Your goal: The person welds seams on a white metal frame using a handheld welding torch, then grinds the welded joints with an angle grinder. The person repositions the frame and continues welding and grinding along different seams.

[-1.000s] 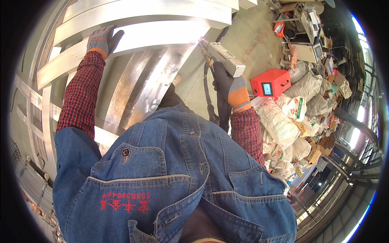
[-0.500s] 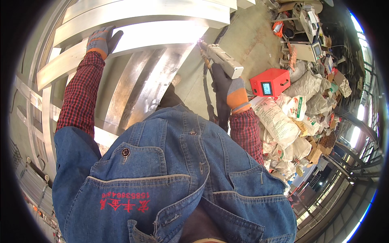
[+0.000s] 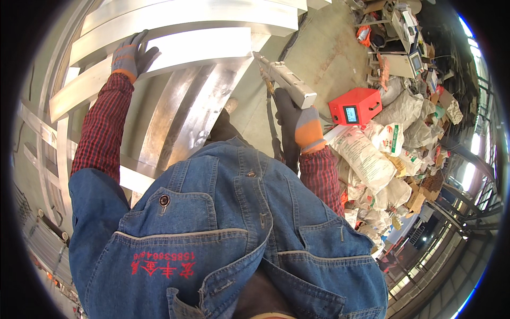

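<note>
My left hand (image 3: 130,57), in a grey and orange glove, lies on the left end of a bright metal bar (image 3: 207,43), its fingers stretched and its thumb apart. My right hand (image 3: 298,121), gloved alike, is closed around a white, boxy handheld welding gun (image 3: 289,82). The gun's thin nozzle meets the right end of this bar, beside a crossing metal beam (image 3: 204,101). No glare shows at the tip. The right fingers are partly hidden beneath the gun.
More long metal bars (image 3: 175,21) lie beyond the left hand. A red box with a small screen (image 3: 356,105) stands on the floor at the right. Behind it are piled white sacks (image 3: 366,159) and clutter. A dark cable (image 3: 272,122) hangs below the gun.
The bright purple-white glow at the nozzle has gone out, and the bar's end shows plainly. The left hand's fingers have spread wider. The gun has shifted slightly left and down.
</note>
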Demonstrator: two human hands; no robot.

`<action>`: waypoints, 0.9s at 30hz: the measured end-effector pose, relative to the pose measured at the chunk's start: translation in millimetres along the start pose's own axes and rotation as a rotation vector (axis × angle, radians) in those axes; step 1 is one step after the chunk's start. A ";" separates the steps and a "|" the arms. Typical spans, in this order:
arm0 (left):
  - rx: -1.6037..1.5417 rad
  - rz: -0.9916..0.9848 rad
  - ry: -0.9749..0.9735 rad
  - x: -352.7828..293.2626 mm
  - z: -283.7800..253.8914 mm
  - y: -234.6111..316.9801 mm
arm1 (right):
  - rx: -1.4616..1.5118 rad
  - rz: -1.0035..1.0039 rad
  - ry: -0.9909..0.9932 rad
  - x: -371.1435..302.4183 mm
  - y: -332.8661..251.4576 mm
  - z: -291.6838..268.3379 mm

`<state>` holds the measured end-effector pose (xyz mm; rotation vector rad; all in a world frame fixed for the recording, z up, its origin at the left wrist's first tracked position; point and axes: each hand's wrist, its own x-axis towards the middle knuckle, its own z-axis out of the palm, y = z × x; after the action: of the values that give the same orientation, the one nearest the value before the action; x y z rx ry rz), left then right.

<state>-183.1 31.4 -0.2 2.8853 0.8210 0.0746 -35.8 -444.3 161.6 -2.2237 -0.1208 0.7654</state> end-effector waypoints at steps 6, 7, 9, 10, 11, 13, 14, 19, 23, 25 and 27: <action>0.313 0.178 -0.110 -27.7 -16.7 18.1 | 0.149 -0.047 0.055 -7.6 7.8 -2.4; 0.361 0.176 -0.147 -28.5 -22.7 21.5 | 0.145 -0.021 0.055 -7.2 8.4 -2.8; 0.287 0.127 -0.279 -22.3 -34.7 24.1 | 0.142 0.013 0.056 -4.9 8.1 -4.0; 0.245 0.115 -0.299 -18.3 -38.9 23.4 | 0.149 0.009 0.053 -3.8 7.4 -3.9; 0.219 0.114 -0.352 -14.9 -40.8 20.6 | 0.159 -0.001 0.056 -2.5 6.7 -3.6; 0.117 0.142 -0.366 -2.8 -39.9 11.4 | 0.187 -0.048 0.066 -0.1 4.0 -3.9; 0.067 0.159 -0.413 4.1 -38.2 4.0 | 0.203 -0.081 0.073 0.2 2.9 -4.4; -0.340 0.072 -0.572 31.9 -25.8 -19.5 | 0.156 -0.051 0.067 0.6 -3.9 -7.9; -0.240 -0.108 -0.432 31.6 -29.7 -3.2 | 0.145 -0.069 0.070 7.5 -7.5 -8.4; -0.145 -0.054 -0.368 19.6 -38.3 7.8 | 0.140 -0.081 0.066 13.4 -8.6 -7.3; 0.000 -0.017 -0.244 12.5 -44.1 18.9 | 0.133 -0.100 0.065 21.2 -9.7 -6.5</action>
<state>-166.5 27.5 46.4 2.8110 0.7981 -0.2732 -13.4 -435.0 161.4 -2.0976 -0.1442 0.6273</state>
